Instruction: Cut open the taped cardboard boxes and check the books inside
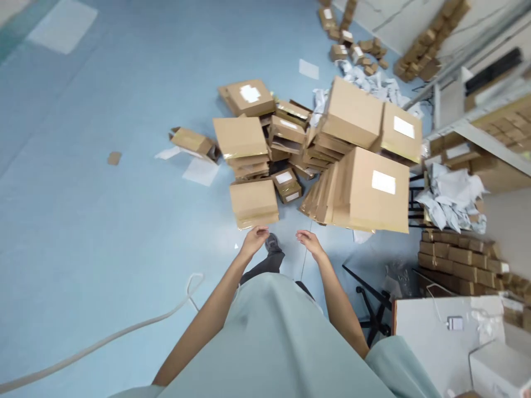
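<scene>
My left hand (pixel 255 240) is in front of me with loosely bent fingers and nothing visible in it. Just beyond it lies a low stack of brown cardboard boxes (pixel 254 200); whether the fingertips touch its near edge I cannot tell. My right hand (pixel 309 241) hangs over the floor, fingers stretched inward and apart, holding nothing. Closest to that hand is a row of folded cardboard boxes (pixel 332 193), leaning against a big box with a white label (pixel 379 190). A small taped box (pixel 287 185) sits between the two groups.
More boxes (pixel 240 138) are piled farther off, and an opened carton (pixel 194 142) lies to their left. Crumpled paper (pixel 452 190), a shelf (pixel 477 130) and a white table (pixel 450 326) stand to the right. A chair base (pixel 375 318) and a cable (pixel 124 331) are near me.
</scene>
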{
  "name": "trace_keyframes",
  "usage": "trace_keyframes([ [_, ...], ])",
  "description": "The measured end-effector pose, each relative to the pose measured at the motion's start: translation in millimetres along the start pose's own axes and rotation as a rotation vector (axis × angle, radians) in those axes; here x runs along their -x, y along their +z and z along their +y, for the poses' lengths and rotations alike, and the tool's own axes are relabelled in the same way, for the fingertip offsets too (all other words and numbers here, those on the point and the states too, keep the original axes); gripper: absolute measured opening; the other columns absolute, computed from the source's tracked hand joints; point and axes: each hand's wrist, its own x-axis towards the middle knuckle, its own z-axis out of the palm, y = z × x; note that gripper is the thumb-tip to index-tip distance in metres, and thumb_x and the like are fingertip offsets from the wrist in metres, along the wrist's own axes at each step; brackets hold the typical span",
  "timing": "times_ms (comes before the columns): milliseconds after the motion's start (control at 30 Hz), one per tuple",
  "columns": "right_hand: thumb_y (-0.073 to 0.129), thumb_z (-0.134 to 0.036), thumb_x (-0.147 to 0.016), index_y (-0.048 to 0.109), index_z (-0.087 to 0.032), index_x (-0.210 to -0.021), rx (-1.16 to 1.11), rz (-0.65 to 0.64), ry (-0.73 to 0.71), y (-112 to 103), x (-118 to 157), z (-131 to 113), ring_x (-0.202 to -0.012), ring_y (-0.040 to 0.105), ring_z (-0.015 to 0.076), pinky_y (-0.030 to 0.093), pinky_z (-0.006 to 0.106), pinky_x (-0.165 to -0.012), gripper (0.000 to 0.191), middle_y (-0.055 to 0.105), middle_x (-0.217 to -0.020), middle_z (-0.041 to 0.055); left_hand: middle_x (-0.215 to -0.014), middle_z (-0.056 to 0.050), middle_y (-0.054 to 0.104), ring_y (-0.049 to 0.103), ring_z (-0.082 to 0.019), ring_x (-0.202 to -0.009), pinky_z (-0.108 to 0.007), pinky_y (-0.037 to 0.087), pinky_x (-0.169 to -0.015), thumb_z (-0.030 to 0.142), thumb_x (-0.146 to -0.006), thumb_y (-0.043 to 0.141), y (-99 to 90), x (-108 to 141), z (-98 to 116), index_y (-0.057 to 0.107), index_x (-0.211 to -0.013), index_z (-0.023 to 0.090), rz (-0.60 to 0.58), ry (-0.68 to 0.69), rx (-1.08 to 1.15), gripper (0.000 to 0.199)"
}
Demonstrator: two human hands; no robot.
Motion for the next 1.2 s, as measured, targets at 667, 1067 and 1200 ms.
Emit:
trace_keyframes([
  [667, 0.089, -0.076, -0.082, 0.087, -0.027, -0.111, -0.889, 1.453, -0.228, -158, 560, 371, -0.116, 0.086, 0.0394, 0.065, 0.058, -0.11, 0.057, 0.09, -0.118, 0.0134, -0.086, -0.002, 0.072, 0.072, -0.024, -0.086, -0.037, 0.061, -0.085, 0.049, -0.065, 0.079, 423.6, 475, -119, 0.075, -0.115, 0.023, -1.482, 0.439, -0.639, 0.057],
  [1067, 0.095, -0.073, -0.074, 0.087, -0.025, -0.114, -1.143, 1.966, 0.036, -155, 684, 505, -0.119, 0.084, 0.0393, 0.067, 0.056, -0.11, 0.063, 0.085, -0.135, 0.019, -0.089, -0.004, 0.075, 0.071, -0.025, -0.088, -0.036, 0.058, -0.088, 0.055, -0.072, 0.085, 549.7, 642, -241, 0.081, -0.113, 0.023, -1.856, 0.346, -0.926, 0.052],
  [1200, 0.096, -0.074, -0.069, 0.084, -0.023, -0.118, -1.185, 2.033, 0.067, -219, 710, 538, -0.125, 0.082, 0.0406, 0.065, 0.058, -0.115, 0.072, 0.083, -0.14, 0.0215, -0.086, -0.003, 0.073, 0.071, -0.024, -0.086, -0.036, 0.058, -0.086, 0.053, -0.07, 0.084, 618.2, 676, -257, 0.079, -0.114, 0.022, -1.881, 0.319, -0.929, 0.054],
])
